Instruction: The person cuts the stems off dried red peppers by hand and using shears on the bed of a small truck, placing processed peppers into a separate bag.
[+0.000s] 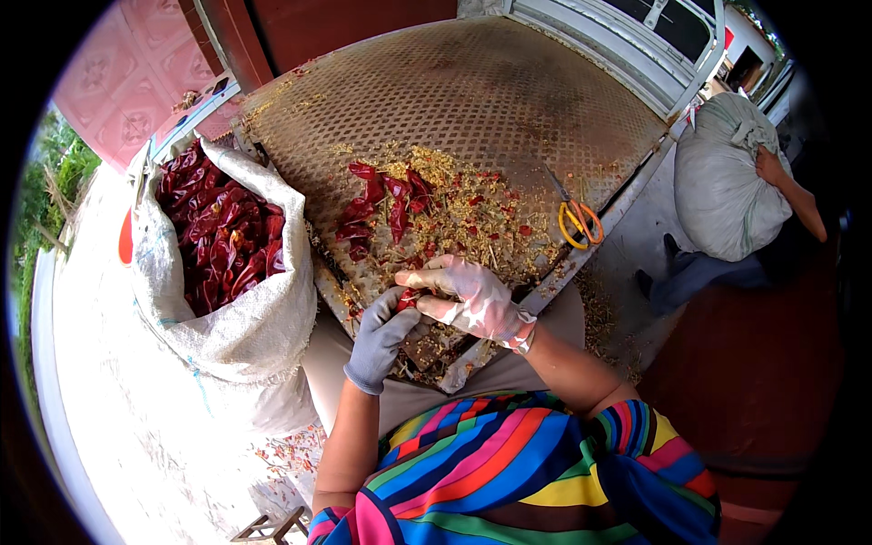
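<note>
Both my hands meet over the near edge of a rusty metal work surface (436, 73). A piece of dried red chili pepper (408, 298) is pinched between them. My left hand (375, 340), in a grey glove, closes its fingers on the pepper's near side. My right hand (472, 300), in a pale patterned glove with bare fingertips, grips it from the right. Just beyond my hands lie several whole dried red chilies (397, 195), beside a spread of yellow seeds (454, 177) and red scraps. Scissors (578, 218) with orange and yellow handles rest at the right edge.
A white woven sack (245, 336) full of dried red chilies stands at my left, against the work surface. On the right, another person's hand (772, 169) holds a stuffed white sack (727, 182). A metal frame (618, 41) borders the far right side.
</note>
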Demonstrator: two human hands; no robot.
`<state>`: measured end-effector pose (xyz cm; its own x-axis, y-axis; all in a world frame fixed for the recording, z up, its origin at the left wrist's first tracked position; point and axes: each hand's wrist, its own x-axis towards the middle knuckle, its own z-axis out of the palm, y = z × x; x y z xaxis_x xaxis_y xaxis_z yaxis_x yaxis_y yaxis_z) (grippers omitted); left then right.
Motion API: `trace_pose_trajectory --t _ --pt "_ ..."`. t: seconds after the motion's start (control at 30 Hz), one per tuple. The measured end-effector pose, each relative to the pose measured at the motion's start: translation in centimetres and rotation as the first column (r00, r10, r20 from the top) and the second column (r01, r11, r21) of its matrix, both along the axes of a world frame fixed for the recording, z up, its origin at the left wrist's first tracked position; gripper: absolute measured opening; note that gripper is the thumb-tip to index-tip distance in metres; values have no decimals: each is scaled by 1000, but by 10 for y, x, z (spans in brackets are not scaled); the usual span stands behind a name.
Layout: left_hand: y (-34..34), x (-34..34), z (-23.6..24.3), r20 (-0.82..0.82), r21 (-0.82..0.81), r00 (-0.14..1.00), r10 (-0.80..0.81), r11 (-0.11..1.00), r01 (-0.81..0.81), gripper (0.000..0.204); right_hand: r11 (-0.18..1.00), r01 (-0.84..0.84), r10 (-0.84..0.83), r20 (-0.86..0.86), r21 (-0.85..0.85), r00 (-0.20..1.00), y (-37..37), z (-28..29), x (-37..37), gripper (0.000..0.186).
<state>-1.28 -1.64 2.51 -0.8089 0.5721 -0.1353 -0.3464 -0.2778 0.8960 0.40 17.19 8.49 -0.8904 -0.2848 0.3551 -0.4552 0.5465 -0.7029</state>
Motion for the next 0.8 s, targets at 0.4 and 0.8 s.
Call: trace_pose_trajectory --t 0.4,0.8 --pt "4 17 7 29 -9 982 189 982 -189 21 961 141 -81 -247 237 966 -17 -18 3 25" --pt "4 24 -38 -159 102 929 334 942 -321 3 975 208 -206 30 -81 978 -31 -55 10 21"
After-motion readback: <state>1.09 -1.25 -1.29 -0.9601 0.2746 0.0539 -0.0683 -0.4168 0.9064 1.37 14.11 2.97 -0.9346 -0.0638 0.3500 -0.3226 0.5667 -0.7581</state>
